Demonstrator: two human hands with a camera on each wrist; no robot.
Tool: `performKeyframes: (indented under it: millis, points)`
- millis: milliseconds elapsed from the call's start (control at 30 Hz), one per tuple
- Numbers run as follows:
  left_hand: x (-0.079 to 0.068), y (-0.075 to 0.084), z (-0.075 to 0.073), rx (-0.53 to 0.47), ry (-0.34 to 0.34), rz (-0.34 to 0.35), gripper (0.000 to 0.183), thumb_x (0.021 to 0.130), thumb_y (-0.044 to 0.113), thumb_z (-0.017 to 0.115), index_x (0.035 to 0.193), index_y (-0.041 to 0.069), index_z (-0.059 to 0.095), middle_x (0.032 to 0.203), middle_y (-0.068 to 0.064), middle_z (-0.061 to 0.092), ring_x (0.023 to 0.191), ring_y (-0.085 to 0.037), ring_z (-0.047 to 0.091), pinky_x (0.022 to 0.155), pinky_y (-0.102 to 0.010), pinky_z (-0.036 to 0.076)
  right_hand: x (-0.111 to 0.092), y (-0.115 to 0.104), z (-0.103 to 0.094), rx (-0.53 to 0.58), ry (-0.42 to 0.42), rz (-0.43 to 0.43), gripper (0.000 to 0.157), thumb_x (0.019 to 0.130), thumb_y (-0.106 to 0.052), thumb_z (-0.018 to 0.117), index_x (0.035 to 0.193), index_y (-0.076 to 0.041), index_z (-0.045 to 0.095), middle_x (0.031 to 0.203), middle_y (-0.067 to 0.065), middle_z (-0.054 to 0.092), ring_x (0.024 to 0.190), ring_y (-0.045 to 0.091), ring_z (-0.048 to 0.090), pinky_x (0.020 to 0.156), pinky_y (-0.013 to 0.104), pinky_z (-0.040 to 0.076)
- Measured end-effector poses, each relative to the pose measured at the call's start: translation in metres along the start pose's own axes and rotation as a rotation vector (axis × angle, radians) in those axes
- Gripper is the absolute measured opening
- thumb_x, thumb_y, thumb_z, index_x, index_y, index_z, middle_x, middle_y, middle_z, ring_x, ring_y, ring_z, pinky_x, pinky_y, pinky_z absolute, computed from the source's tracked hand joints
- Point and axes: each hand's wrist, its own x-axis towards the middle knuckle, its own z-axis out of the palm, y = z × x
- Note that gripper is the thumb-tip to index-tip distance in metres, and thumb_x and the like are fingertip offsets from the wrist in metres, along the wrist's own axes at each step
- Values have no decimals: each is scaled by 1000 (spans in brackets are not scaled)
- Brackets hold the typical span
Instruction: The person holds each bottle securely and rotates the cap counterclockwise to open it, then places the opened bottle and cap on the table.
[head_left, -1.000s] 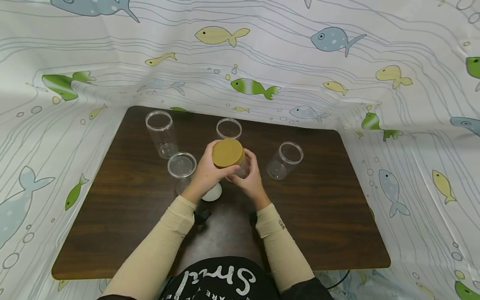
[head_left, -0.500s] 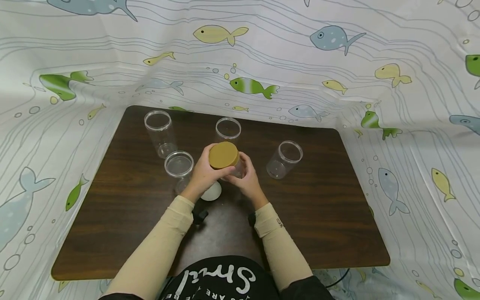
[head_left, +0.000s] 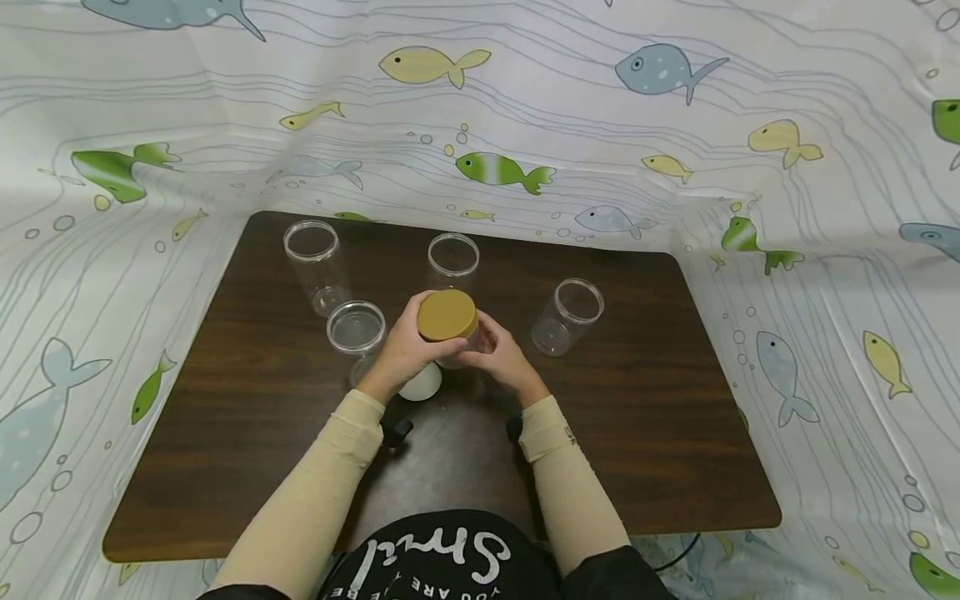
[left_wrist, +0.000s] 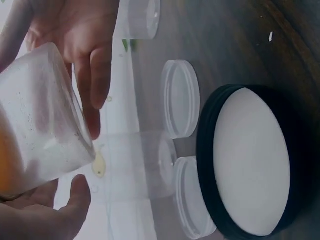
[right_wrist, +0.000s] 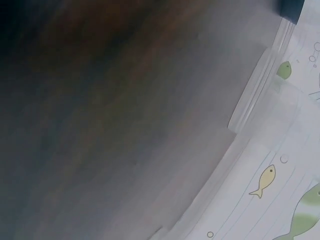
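Note:
Both hands are on a clear jar (left_wrist: 60, 155) with a mustard-yellow lid (head_left: 447, 314), held lid up and slightly tilted over the middle of the table. My left hand (head_left: 402, 354) wraps round the lid side, its thumb across the near edge just under the lid. From the other side my right hand (head_left: 504, 357) holds the jar body loosely. Some of its fingers show through the clear wall in the left wrist view, while two more hang below the jar base. On the table by my left wrist lies a black-rimmed lid (left_wrist: 250, 160) with a white inner face.
Open clear jars stand around the hands: one at the back left (head_left: 318, 267), one at the front left (head_left: 357, 329), one at the back middle (head_left: 453, 257) and one at the right (head_left: 567, 318). A fish-patterned sheet (head_left: 525, 108) rises behind the dark wooden table (head_left: 645, 433).
The lidded jar has come slightly lower and nearer to me. My right wrist has swung a little to the right, with that hand's hold looking looser. The other jars stay put.

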Motion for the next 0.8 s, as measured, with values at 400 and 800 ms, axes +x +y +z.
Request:
performKeyframes:
  millis: [400, 800]
  points:
    - [1, -14, 10, 58, 84, 30, 97, 75, 32, 92, 152, 20, 35, 140, -10, 50, 123, -30, 50, 101, -55, 41, 12, 35, 5, -317, 13, -140, 103, 74, 9, 86, 139, 3, 7, 149, 28, 33, 143, 38, 34, 119, 53, 21]
    - [0, -18, 4, 103, 108, 26, 96, 73, 34, 92, 150, 19, 37, 137, -10, 52, 121, -30, 52, 99, -55, 42, 16, 35, 7, -340, 15, -45, 86, 82, -2, 83, 141, -3, 20, 145, 22, 38, 140, 32, 39, 117, 48, 31]
